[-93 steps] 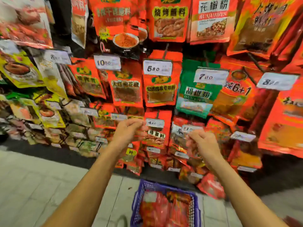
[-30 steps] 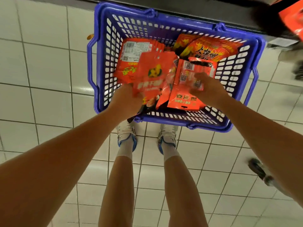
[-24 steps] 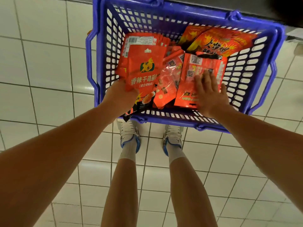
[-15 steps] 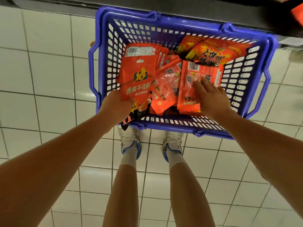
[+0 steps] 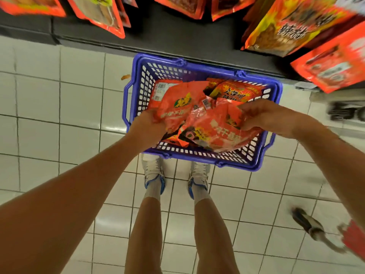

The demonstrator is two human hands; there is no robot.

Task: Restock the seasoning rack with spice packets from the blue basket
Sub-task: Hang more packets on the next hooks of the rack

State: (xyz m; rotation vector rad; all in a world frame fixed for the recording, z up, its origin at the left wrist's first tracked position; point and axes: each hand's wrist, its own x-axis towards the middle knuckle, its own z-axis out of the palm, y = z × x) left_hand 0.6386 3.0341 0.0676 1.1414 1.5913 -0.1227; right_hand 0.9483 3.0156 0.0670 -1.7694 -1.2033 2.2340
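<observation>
Nearest are the person's legs and white shoes (image 5: 154, 173) on the tiled floor (image 5: 59, 135), toes just short of the basket (image 5: 201, 155). A second person's foot (image 5: 308, 224) shows at the lower right, well apart.

Above the shoes, both forearms reach over the basket. The left hand (image 5: 146, 127) grips a red packet (image 5: 175, 113) by its lower edge, fingers curled round it. The right hand (image 5: 262, 117) pinches a larger red packet (image 5: 217, 131) at its upper right corner, thumb on top. Half a second ago the right hand lay flat on the pile, fingers spread and only pressing; now it has closed on a packet and raised it, so the packet hangs tilted above the near rim. The view has tipped up too, and the rack's lowest hanging packets (image 5: 286, 26) are back in sight at the top.

Farther in, more packets (image 5: 235, 91) lie loose in the basket, which stands on the floor against the dark rack base (image 5: 177, 36).

My reading is that picking is done for this round: each hand holds stock, and next comes the lift to the hooks. The basket is far from empty, so much restocking remains.
</observation>
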